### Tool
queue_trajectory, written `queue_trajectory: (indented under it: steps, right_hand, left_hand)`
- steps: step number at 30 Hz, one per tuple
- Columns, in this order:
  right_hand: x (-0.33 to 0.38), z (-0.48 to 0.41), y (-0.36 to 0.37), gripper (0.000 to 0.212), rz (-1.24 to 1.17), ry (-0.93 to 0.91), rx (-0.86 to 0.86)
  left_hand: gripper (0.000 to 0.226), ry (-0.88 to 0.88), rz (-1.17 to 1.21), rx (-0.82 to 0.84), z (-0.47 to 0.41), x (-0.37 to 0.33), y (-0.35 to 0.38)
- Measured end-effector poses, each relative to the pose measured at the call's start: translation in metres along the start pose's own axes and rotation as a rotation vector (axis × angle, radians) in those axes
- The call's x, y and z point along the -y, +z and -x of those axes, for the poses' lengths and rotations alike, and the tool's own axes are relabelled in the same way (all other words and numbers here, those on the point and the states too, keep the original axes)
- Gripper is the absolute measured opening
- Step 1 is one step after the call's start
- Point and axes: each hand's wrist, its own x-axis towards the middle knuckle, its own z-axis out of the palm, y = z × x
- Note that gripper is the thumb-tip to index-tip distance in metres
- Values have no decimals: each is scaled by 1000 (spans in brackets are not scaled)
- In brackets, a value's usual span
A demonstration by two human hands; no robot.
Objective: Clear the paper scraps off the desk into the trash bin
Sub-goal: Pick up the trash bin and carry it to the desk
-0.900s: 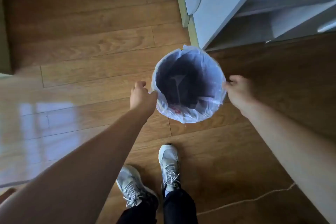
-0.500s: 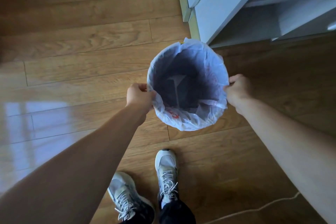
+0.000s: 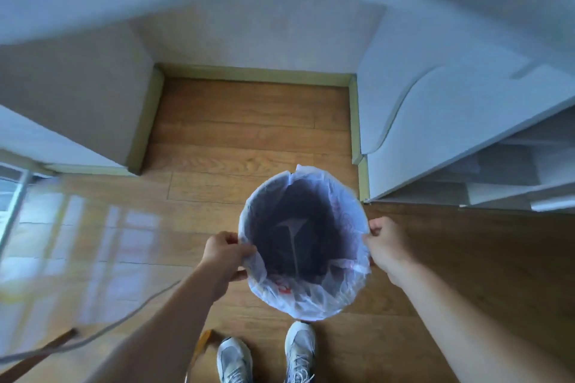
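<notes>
A: Where do you have room around the trash bin (image 3: 303, 241)?

B: Bare wooden floor (image 3: 249, 121) lies open ahead of you, running into a recess closed in by white walls (image 3: 258, 37). A white cabinet (image 3: 435, 121) stands just beside the bin's right rim.

A: What else crowds you?

B: A pale cable (image 3: 93, 333) crosses the floor at your left, and your shoes (image 3: 264, 357) stand directly below the bin.

A: And the bin itself?

B: It sits between your hands, round, lined with a translucent white bag folded over its rim, dark inside. Your left hand (image 3: 225, 255) pinches the liner's left edge; your right hand (image 3: 387, 244) is closed on the right edge
</notes>
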Motion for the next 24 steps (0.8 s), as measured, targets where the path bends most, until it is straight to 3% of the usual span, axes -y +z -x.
queue_trajectory:
  steps: [2, 7, 13, 20, 24]
  right_hand:
    - [39, 27, -7, 10, 25, -44, 29]
    - [148, 95, -21, 29, 100, -181, 93]
    - [267, 175, -15, 27, 145, -355, 201]
    - [390, 253, 40, 24, 242, -539, 445]
    - [437, 284, 83, 17, 335, -628, 493]
  left_hand:
    - [18, -12, 61, -16, 34, -20, -34]
    - [20, 35, 214, -107, 117, -68, -121]
    - [16, 93, 368, -218, 203, -100, -225]
    - [11, 96, 563, -400, 268, -94, -328]
    - [6, 87, 613, -458, 278, -85, -372]
